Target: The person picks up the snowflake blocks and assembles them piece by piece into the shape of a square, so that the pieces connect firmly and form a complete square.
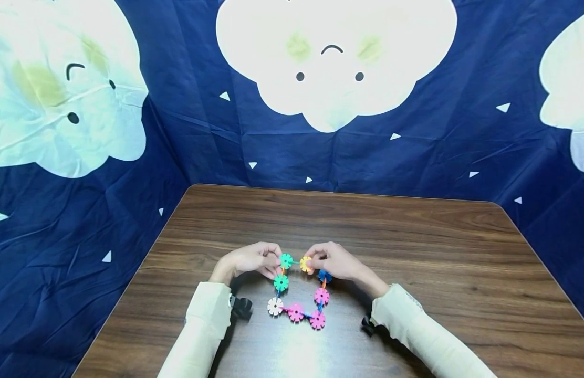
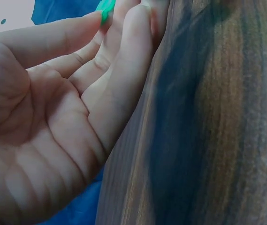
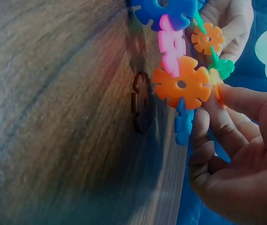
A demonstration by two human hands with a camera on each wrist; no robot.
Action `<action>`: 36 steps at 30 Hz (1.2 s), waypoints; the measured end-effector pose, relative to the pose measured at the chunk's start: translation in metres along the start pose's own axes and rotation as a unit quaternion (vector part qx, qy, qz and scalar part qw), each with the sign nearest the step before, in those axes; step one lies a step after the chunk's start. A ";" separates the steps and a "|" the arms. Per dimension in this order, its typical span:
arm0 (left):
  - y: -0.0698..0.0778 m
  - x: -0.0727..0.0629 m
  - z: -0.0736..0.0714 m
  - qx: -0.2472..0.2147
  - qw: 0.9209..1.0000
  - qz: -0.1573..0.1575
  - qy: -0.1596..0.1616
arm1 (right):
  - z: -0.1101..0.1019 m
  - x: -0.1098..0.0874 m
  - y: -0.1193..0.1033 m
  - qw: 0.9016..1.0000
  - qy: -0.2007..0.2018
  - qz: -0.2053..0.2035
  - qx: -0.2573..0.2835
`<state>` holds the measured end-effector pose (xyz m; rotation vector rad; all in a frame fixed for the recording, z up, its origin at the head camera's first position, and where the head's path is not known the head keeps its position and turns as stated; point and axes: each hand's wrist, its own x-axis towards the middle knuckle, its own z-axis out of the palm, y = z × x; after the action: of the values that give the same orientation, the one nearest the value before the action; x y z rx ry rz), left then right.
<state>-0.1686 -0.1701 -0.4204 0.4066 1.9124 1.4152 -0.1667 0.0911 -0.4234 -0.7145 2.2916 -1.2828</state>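
Observation:
A chain of colourful interlocking flower-shaped plastic discs bends into a rough square between my hands. My left hand (image 1: 254, 258) pinches the green disc (image 1: 285, 261) at the far left corner; in the left wrist view a green disc edge (image 2: 106, 10) shows at the thumb tip. My right hand (image 1: 338, 261) pinches the yellow disc (image 1: 305, 263) between thumb and fingers. A blue disc (image 1: 325, 276) lies by the right fingers, partly covered. The near side has a white disc (image 1: 275, 306) and pink discs (image 1: 295, 312). In the right wrist view an orange disc (image 3: 182, 84) hangs above the wood.
The brown wooden table (image 1: 405, 247) extends around both hands. Behind it hangs a dark blue curtain (image 1: 207, 131) with white clouds (image 1: 334, 52). Black wrist-worn devices (image 1: 242, 307) sit at both cuffs.

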 end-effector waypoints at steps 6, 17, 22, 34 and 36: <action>0.001 0.000 0.000 -0.005 1.000 0.002 -0.006 | 0.002 -0.003 -0.005 0.999 0.025 0.007 0.032; 0.003 0.000 0.000 -0.009 1.000 0.006 -0.007 | 0.005 -0.001 0.002 0.994 0.054 0.036 0.084; 0.002 0.001 0.002 0.001 1.000 0.007 0.000 | 0.008 -0.002 0.001 0.993 0.063 0.056 0.086; 0.002 0.002 0.002 0.032 0.999 0.007 0.016 | 0.013 -0.001 -0.004 0.992 0.090 0.058 0.060; 0.002 0.002 0.001 0.033 0.999 0.007 0.017 | 0.014 -0.001 -0.005 0.992 0.096 0.058 0.060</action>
<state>-0.1696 -0.1669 -0.4192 0.4310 1.9918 1.3781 -0.1571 0.0806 -0.4257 -0.4273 2.3426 -1.4750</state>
